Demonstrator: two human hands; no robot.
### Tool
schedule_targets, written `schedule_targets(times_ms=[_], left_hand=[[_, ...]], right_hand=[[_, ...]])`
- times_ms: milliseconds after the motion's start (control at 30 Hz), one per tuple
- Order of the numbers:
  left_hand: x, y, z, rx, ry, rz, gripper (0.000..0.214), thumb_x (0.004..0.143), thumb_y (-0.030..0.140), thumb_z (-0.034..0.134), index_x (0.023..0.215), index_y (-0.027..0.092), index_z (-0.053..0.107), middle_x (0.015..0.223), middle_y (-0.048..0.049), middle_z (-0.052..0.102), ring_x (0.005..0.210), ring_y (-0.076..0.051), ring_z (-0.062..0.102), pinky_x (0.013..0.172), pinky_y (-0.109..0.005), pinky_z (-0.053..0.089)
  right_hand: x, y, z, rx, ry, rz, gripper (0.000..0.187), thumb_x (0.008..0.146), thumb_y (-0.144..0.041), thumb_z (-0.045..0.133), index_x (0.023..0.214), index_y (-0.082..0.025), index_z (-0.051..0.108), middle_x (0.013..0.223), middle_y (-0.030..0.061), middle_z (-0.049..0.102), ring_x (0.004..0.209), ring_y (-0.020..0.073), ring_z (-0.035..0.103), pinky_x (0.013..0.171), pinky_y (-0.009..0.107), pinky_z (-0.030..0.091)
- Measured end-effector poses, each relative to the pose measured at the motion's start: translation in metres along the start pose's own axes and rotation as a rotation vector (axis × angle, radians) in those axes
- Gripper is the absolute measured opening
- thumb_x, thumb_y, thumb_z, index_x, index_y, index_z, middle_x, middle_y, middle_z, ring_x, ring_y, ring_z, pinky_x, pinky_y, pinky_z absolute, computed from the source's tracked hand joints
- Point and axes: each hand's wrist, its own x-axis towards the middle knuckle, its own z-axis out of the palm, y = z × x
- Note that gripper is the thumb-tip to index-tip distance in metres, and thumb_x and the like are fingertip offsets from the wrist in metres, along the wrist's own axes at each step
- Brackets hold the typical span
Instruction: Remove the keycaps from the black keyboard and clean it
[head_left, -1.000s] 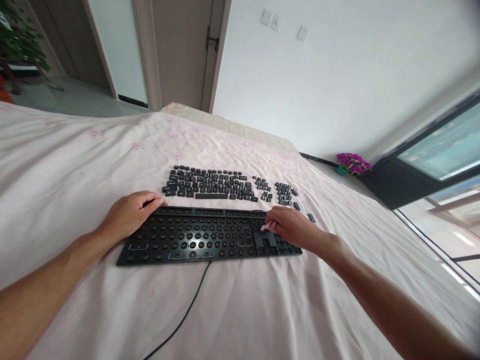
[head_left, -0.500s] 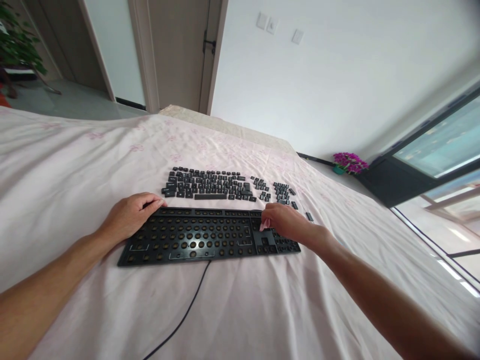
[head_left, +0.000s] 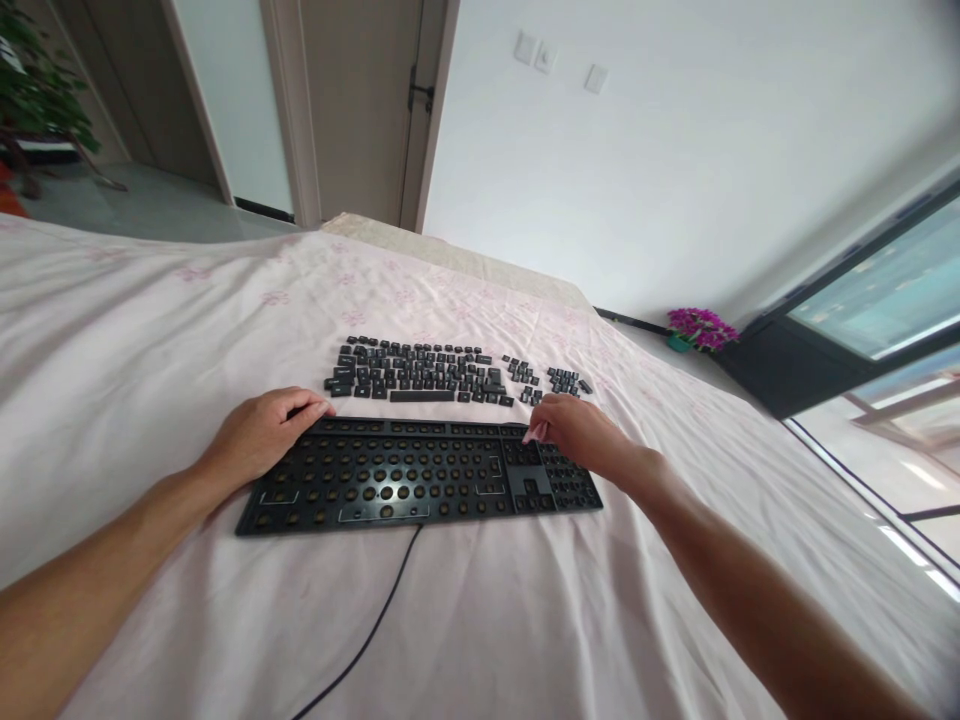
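Observation:
A black keyboard (head_left: 390,480) with most keycaps off lies on a pale pink bedsheet (head_left: 135,340). Loose black keycaps (head_left: 420,372) are laid out in rows just beyond it. My left hand (head_left: 262,432) rests curled on the keyboard's far left corner, holding it down. My right hand (head_left: 574,430) hovers over the keyboard's far right edge, near the loose numpad caps (head_left: 564,380), with its fingers pinched together; what they hold, if anything, is too small to make out.
The keyboard's black cable (head_left: 367,630) runs toward me across the sheet. Beyond the bed are a door (head_left: 360,100), a white wall, a pot of purple flowers (head_left: 701,328) on the floor, and a window at right.
My right hand has moved from the keyboard's nav-key area away from me to its far edge, toward the loose caps. My left hand has stayed put.

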Motion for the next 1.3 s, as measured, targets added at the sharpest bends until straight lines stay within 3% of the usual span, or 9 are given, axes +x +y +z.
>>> schedule_targets(times_ms=[100,233,400,500,633,767,967,1167,1300], left_hand=[[0.000,0.000,0.000,0.004,0.000,0.000,0.040,0.088,0.052,0.043,0.090,0.025,0.073,0.099,0.0034,0.074,0.091,-0.018,0.067,0.076,-0.022,0.046],[-0.001,-0.001,0.000,0.007,-0.006,-0.005,0.040,0.088,0.053,0.042,0.091,0.025,0.072,0.099,0.0033,0.074,0.091,-0.018,0.067,0.076,-0.022,0.045],[-0.001,0.002,-0.002,-0.009,-0.023,-0.016,0.041,0.088,0.053,0.042,0.092,0.025,0.072,0.100,0.0027,0.074,0.092,-0.019,0.066,0.078,-0.022,0.045],[-0.002,0.006,-0.005,-0.012,-0.048,-0.022,0.042,0.089,0.052,0.041,0.094,0.023,0.071,0.104,0.0016,0.073,0.095,-0.019,0.065,0.081,-0.024,0.044],[-0.002,0.006,-0.005,-0.005,-0.057,-0.018,0.042,0.090,0.051,0.040,0.096,0.023,0.070,0.105,0.0010,0.073,0.096,-0.019,0.064,0.082,-0.025,0.043],[0.000,-0.001,0.000,-0.009,-0.032,-0.007,0.040,0.089,0.052,0.042,0.093,0.025,0.071,0.101,0.0022,0.074,0.093,-0.019,0.065,0.081,-0.024,0.044],[0.001,-0.002,0.001,-0.016,-0.032,-0.012,0.040,0.088,0.053,0.042,0.092,0.025,0.071,0.100,0.0028,0.074,0.093,-0.019,0.065,0.079,-0.024,0.044],[-0.002,0.005,-0.004,-0.023,-0.055,-0.022,0.041,0.089,0.052,0.041,0.095,0.023,0.070,0.104,0.0017,0.074,0.095,-0.019,0.064,0.080,-0.024,0.043],[-0.003,0.006,-0.006,-0.018,-0.076,-0.030,0.042,0.089,0.052,0.041,0.097,0.023,0.070,0.106,0.0014,0.073,0.097,-0.019,0.064,0.080,-0.024,0.043]], right_hand=[[0.011,-0.011,-0.001,0.100,0.075,-0.064,0.025,0.080,-0.002,0.053,0.082,-0.020,0.071,0.086,0.0030,0.065,0.082,0.0143,0.060,0.072,0.022,0.042],[0.023,-0.019,0.009,0.140,0.064,-0.134,0.030,0.078,0.002,0.052,0.083,-0.019,0.071,0.087,0.0034,0.066,0.081,0.0133,0.059,0.072,0.021,0.042],[0.016,0.010,0.012,0.026,0.009,-0.068,0.024,0.074,0.001,0.057,0.079,-0.019,0.071,0.082,0.0033,0.064,0.075,0.0136,0.058,0.067,0.022,0.041],[0.011,0.019,0.008,0.038,0.073,-0.046,0.024,0.076,0.000,0.056,0.080,-0.019,0.070,0.082,0.0031,0.064,0.076,0.0140,0.059,0.069,0.023,0.041],[0.019,0.005,0.011,0.178,0.136,-0.100,0.027,0.079,0.000,0.052,0.085,-0.019,0.071,0.086,0.0029,0.066,0.081,0.0134,0.060,0.074,0.022,0.043],[0.030,-0.005,0.015,0.161,0.091,-0.152,0.027,0.079,0.000,0.053,0.086,-0.019,0.072,0.087,0.0032,0.066,0.084,0.0137,0.060,0.074,0.022,0.043],[0.017,0.021,0.006,-0.095,-0.010,0.038,0.015,0.080,-0.008,0.060,0.075,-0.018,0.070,0.084,0.0056,0.067,0.079,0.0166,0.061,0.068,0.024,0.039],[0.013,0.005,0.016,0.154,0.200,-0.020,0.009,0.082,-0.013,0.059,0.087,-0.019,0.064,0.086,0.0018,0.066,0.078,0.0132,0.060,0.069,0.022,0.040],[0.011,0.002,0.020,0.193,0.123,-0.044,0.009,0.084,-0.014,0.057,0.083,-0.018,0.065,0.083,0.0020,0.066,0.078,0.0135,0.060,0.070,0.022,0.041]])
